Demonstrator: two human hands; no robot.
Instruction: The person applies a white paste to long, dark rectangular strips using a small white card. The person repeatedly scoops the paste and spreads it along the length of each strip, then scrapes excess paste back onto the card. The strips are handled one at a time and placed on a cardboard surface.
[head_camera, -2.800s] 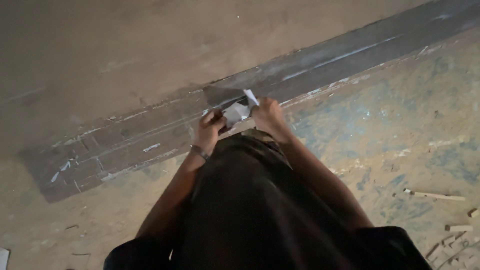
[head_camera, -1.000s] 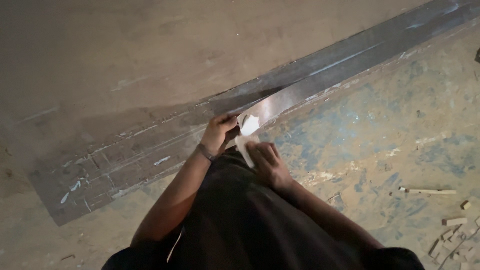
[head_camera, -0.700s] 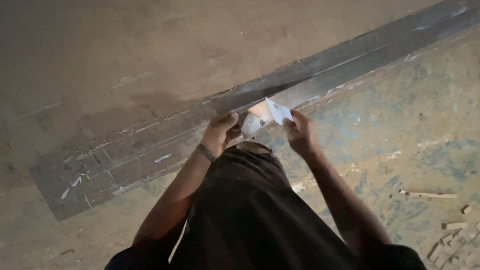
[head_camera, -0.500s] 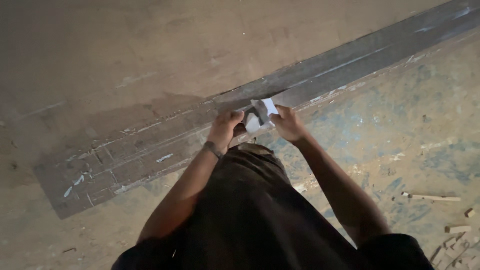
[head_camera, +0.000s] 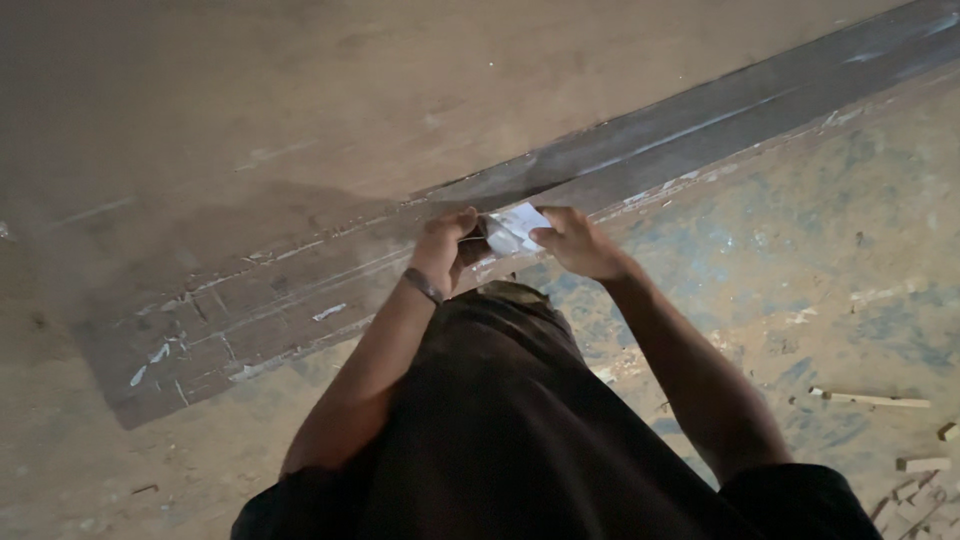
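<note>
Both hands meet in front of the person's body, above a dusty floor, and share a small white sheet of paper. The left hand is curled, its fingers closed on the paper's left edge; a dark band circles that wrist. The right hand pinches the paper's right side with its thumb on top, the other fingers folded beneath. The paper is held in the air between the two hands, tilted and somewhat creased, with faint dark marks on it too small to make out. Below the hands a long dark strip runs slantwise across the floor from upper right to lower left, scratched and flecked with white toward its lower end. To the right of the strip the floor shows blotchy blue patches. A few pale wood scraps lie near the right edge, well apart from the hands. The person's dark clothing fills the lower middle of the view.
</note>
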